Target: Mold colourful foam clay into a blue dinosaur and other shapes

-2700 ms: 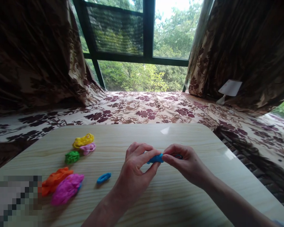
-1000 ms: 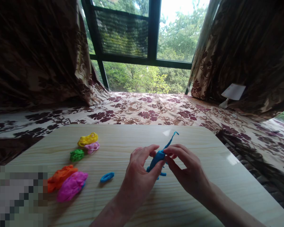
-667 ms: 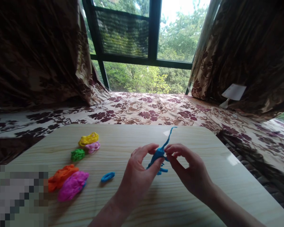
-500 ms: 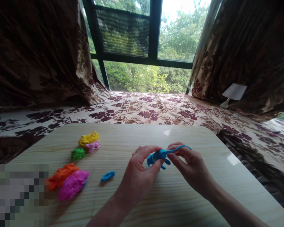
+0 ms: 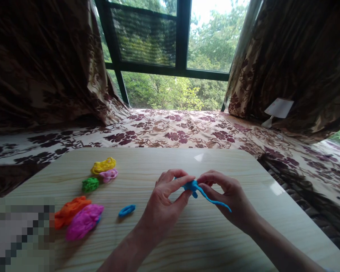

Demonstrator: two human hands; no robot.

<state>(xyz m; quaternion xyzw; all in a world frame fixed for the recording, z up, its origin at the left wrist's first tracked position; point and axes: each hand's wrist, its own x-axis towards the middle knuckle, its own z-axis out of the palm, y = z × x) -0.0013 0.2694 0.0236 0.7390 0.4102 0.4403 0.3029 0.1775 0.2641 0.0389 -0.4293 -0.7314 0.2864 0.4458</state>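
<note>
Through the head view, I'm watching the blue figure (image 5: 190, 185), up above the table (image 5: 229, 241) between two bare hands. The left hand (image 5: 166, 196) has it, thumb underneath, forefinger over the top, pinched firmly round the body. That looks like a steadying hold, and it leaves the end facing right exposed. From that end a thin blue strand (image 5: 215, 201) droops across the front of the right hand (image 5: 229, 192); it hangs free, I'd say, because only its root is attached.

And the right hand! Its fingertips bunch together right at the figure's end, but the strand covers the meeting point, so I can't tell whether they grip or merely touch. Both wrists angle inward, forearms reaching from either side towards the figure.

Well left of the figure sits a blue loop (image 5: 127, 210), alone, perhaps set apart for easy reach. Farther left, the magenta lump (image 5: 85, 223) leans against the orange lump (image 5: 73, 211); beyond those, green (image 5: 90, 184), pale pink (image 5: 108, 175) and yellow (image 5: 103, 166) lumps cluster, seemingly parked clear of the hands.
</note>
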